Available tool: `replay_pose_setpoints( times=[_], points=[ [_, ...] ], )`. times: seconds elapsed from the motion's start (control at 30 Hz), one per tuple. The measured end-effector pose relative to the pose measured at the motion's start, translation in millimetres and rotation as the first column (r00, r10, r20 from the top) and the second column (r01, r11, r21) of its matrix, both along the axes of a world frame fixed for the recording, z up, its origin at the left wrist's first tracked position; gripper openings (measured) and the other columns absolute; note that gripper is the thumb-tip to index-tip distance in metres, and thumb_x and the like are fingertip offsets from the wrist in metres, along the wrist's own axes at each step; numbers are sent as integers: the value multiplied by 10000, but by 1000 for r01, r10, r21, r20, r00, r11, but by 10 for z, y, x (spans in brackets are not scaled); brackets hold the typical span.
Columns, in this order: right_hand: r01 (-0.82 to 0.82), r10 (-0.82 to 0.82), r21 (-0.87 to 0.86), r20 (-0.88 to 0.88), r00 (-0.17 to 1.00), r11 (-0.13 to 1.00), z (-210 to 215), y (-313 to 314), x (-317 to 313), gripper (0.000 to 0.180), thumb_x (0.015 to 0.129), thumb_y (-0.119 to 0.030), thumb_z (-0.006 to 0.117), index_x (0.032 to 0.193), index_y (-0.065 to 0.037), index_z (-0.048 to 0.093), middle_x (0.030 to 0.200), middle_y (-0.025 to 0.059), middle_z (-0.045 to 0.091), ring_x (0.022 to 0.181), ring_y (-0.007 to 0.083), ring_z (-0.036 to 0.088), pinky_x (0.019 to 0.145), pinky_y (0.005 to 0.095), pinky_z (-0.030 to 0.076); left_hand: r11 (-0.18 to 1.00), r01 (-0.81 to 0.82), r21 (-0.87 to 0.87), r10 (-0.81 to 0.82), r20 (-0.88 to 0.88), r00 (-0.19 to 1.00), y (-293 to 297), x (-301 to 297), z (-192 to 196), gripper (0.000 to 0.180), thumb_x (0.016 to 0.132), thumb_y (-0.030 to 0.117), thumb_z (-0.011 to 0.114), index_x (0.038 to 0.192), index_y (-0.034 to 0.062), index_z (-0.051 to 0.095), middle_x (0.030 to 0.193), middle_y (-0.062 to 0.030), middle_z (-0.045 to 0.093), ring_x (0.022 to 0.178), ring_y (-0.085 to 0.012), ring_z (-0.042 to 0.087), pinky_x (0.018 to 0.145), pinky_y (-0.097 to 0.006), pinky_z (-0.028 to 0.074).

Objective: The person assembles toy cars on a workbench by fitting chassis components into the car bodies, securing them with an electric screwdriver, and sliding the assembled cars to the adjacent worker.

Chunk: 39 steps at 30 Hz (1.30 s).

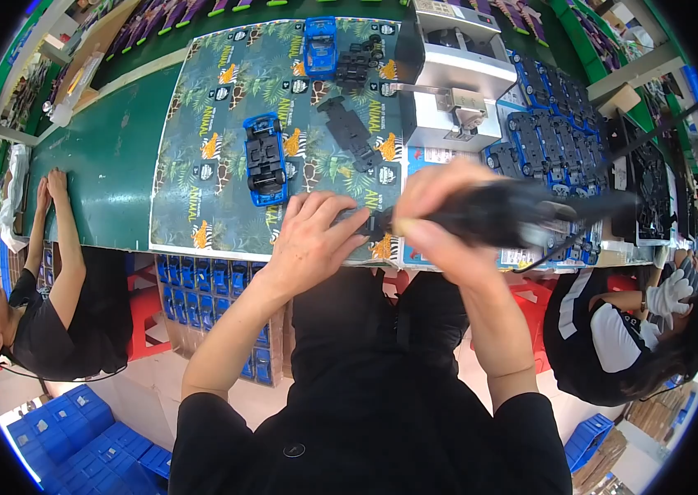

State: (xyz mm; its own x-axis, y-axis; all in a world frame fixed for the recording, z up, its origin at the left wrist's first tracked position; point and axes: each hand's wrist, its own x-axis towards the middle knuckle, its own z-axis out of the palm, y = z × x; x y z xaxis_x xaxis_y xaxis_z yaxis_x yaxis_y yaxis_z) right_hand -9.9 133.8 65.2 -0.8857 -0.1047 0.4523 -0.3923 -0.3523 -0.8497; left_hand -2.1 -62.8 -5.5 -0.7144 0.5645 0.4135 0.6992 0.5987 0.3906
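Observation:
At the front edge of the patterned mat, my left hand [316,235] lies palm down, its thumb and fingertips closed on a small black plastic part [379,223]. My right hand [448,219] grips a black electric screwdriver [497,213], smeared by motion, whose front end points left at that part. Just beyond my left hand lies a blue toy car body [265,161] with its black inside facing up. A black car chassis plate [351,132] rests to its right. Farther back are another blue car body [320,48] and black chassis parts with wheels [357,63].
A silver machine [456,115] stands right of the mat [192,181]. Rows of blue car bodies with black undersides [551,140] fill the right side. A co-worker's hands [52,188] rest on the green table at left; another person's white glove [669,293] shows at right.

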Motion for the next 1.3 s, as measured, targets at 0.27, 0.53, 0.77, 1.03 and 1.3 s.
replay_pose_setpoints(
  times=[0.27, 0.53, 0.77, 1.03, 1.3],
  points=[
    [-66, 63, 88, 34, 997, 994, 57, 96, -14, 198, 765, 19, 715, 827, -21, 532, 697, 108, 592, 622, 161, 562, 584, 288, 473, 1000, -5, -12, 5, -2, 1000, -14, -2, -8, 349, 771, 182, 748, 1100, 89, 679, 1100, -54, 593, 1039, -250, 554, 875, -414, 413],
    [-13, 9, 222, 19, 1000, 975, -205, 39, -17, 159, 712, -60, 769, 771, -43, 623, 715, 44, 589, 587, 97, 527, 535, 245, 392, 1000, 7, -20, -8, -19, 1000, -6, 1, -13, 361, 766, 209, 752, 1098, 88, 679, 1118, -62, 588, 1050, -261, 550, 882, -416, 411],
    [221, -225, 50, 101, 969, 974, 33, 347, -99, 172, 802, -36, 689, 885, -8, 541, 678, 112, 572, 558, 176, 565, 573, 318, 488, 994, 75, -77, -70, 68, 995, -79, 119, 154, 574, 669, 308, 810, 1167, 92, 626, 1125, -67, 576, 1062, -265, 545, 891, -420, 404],
    [395, -424, 171, 187, 886, 903, 2, 417, -265, 281, 840, -142, 747, 1015, 10, 589, 765, 80, 631, 663, 166, 643, 669, 303, 516, 904, -147, 401, -126, 578, 806, -42, 421, 352, 210, 857, 63, 692, 1059, 11, 669, 936, -89, 682, 822, -204, 652, 710, -334, 528],
    [408, -428, 129, 234, 873, 904, -155, 600, -141, 627, 838, -172, 755, 1336, 39, 438, 1050, 132, 658, 944, 192, 670, 911, 343, 505, 622, -531, 576, -467, 817, 339, 202, 465, 369, 308, 967, 87, 587, 1252, -29, 574, 1057, -139, 692, 832, -154, 685, 721, -274, 588]
  ],
)
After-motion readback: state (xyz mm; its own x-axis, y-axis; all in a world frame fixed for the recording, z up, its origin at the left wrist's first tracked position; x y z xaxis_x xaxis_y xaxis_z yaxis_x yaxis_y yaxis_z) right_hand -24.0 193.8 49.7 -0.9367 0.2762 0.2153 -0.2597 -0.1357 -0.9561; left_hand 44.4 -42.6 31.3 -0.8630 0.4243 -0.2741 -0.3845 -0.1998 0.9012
